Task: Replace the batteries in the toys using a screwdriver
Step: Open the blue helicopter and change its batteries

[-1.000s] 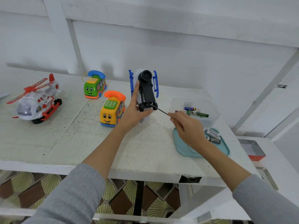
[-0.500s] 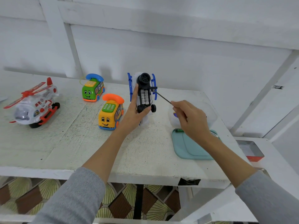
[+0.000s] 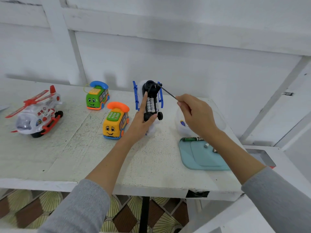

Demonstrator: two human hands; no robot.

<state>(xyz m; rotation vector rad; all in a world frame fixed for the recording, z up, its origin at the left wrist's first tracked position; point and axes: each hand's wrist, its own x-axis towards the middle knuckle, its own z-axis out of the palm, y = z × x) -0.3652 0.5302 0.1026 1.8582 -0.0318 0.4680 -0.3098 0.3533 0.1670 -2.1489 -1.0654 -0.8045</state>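
Head view over a white table (image 3: 70, 158): left hand (image 3: 143, 121) grips an upturned blue-and-white toy helicopter (image 3: 149, 101), batteries exposed, right hand (image 3: 196, 115) pinches a thin black screwdriver (image 3: 168, 93) at its tail, beside two bus-shaped toy phones (image 3: 116, 121) and a teal tray (image 3: 198, 158).

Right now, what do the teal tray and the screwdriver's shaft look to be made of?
The teal tray looks like matte soft plastic or silicone: rounded corners, no glare. The screwdriver shaft looks like dark metal, thin, straight and unbending, though its finish is too small to judge. Its handle is hidden in the right hand.
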